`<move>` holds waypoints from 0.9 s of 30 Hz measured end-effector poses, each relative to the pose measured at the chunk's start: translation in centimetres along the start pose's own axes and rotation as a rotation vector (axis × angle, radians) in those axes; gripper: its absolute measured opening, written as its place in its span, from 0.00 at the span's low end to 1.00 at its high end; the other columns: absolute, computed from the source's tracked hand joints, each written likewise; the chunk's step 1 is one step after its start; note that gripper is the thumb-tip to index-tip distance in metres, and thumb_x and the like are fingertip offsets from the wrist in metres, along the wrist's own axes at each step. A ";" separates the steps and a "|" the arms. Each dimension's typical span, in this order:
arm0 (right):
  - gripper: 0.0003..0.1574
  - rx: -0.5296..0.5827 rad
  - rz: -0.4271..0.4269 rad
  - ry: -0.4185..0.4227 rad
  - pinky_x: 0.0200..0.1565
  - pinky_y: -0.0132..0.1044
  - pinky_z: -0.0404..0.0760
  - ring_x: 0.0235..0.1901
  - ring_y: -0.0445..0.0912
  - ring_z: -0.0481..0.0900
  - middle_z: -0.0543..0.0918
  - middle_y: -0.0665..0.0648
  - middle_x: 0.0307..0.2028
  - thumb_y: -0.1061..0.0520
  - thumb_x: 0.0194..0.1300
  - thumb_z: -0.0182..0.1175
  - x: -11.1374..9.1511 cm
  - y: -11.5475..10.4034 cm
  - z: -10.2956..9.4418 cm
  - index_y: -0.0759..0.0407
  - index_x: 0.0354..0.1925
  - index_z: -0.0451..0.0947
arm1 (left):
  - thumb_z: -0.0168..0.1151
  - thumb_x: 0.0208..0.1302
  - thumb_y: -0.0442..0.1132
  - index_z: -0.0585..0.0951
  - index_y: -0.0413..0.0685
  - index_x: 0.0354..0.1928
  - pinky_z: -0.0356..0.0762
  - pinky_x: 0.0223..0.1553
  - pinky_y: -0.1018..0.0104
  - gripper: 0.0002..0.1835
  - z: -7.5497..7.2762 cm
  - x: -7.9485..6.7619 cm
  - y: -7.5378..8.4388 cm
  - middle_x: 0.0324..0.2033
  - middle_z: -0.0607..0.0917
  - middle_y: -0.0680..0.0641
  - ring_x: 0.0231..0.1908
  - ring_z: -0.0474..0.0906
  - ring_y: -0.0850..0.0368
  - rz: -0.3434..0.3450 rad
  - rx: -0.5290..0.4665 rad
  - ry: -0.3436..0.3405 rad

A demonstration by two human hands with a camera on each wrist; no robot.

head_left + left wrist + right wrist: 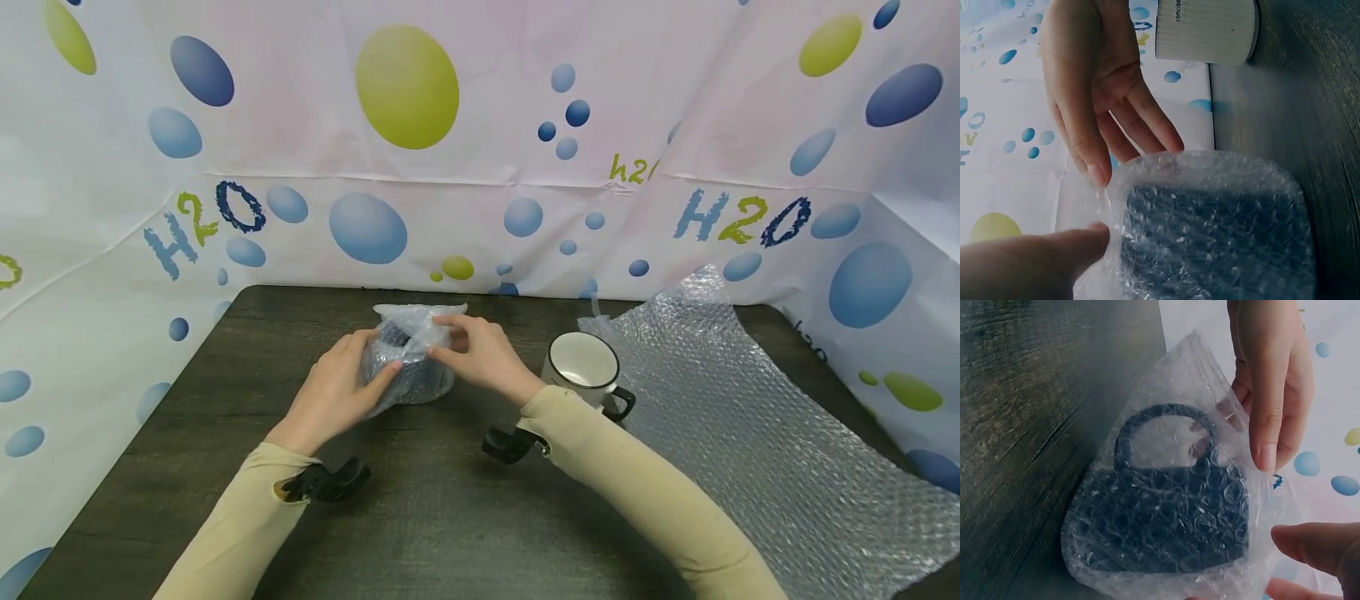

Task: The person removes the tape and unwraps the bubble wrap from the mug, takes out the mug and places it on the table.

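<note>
A dark mug (pixel 1166 522) with a looped handle (pixel 1163 410) shows through layers of bubble wrap (pixel 420 383) at the back of the table. My left hand (pixel 330 387) grips the bundle from the left, thumb in front and fingers behind the wrap on the handle's side. My right hand (pixel 487 354) pinches the loose top of the wrap from the right, thumb and forefinger at the folded edge. In the left wrist view the mug's dark body (pixel 1210 244) lies under the bubbles.
A cream enamel-style mug (pixel 583 362) with a black rim and handle stands right of the bundle, beside my right forearm. A large sheet of bubble wrap (pixel 735 433) covers the table's right side. Behind the dark table (pixel 187 442) hangs a patterned curtain (pixel 480 150).
</note>
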State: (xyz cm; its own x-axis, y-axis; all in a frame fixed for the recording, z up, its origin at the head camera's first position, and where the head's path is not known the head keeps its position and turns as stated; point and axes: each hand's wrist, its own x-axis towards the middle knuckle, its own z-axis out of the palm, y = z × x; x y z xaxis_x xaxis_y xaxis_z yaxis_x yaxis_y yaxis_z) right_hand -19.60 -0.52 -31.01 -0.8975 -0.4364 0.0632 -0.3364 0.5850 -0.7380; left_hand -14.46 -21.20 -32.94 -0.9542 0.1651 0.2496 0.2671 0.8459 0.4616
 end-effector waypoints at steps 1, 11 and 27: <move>0.29 0.004 -0.003 0.001 0.49 0.44 0.82 0.52 0.54 0.81 0.79 0.65 0.55 0.50 0.65 0.62 -0.1 0.0 0.0 0.55 0.63 0.72 | 0.57 0.68 0.50 0.69 0.31 0.61 0.77 0.45 0.43 0.31 -0.1 -0.1 0.0 0.54 0.76 0.30 0.47 0.78 0.37 -0.001 0.002 0.003; 0.22 -0.009 -0.146 0.027 0.36 0.32 0.83 0.37 0.49 0.86 0.86 0.62 0.42 0.50 0.62 0.65 -2.0 -0.1 0.6 0.57 0.53 0.80 | 0.55 0.67 0.59 0.70 0.37 0.51 0.70 0.20 0.62 0.29 -0.8 -0.8 0.4 0.30 0.80 0.41 0.22 0.72 0.54 -0.073 0.028 -0.028; 0.17 -0.111 -0.263 -0.015 0.30 0.27 0.80 0.27 0.42 0.84 0.87 0.57 0.31 0.52 0.59 0.68 -5.2 -1.3 0.9 0.59 0.45 0.83 | 0.56 0.66 0.46 0.67 0.40 0.47 0.62 0.17 0.65 0.17 -1.2 -1.5 0.6 0.21 0.73 0.48 0.16 0.64 0.57 -0.033 0.012 -0.119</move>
State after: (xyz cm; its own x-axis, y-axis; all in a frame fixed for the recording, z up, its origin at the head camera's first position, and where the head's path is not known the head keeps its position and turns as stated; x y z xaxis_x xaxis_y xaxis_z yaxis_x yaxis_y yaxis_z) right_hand -14.22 0.45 -31.00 -0.7716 -0.5922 0.2321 -0.5865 0.5213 -0.6199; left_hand -12.68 -21.54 -32.07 -0.9719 0.1951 0.1316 0.2342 0.8578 0.4575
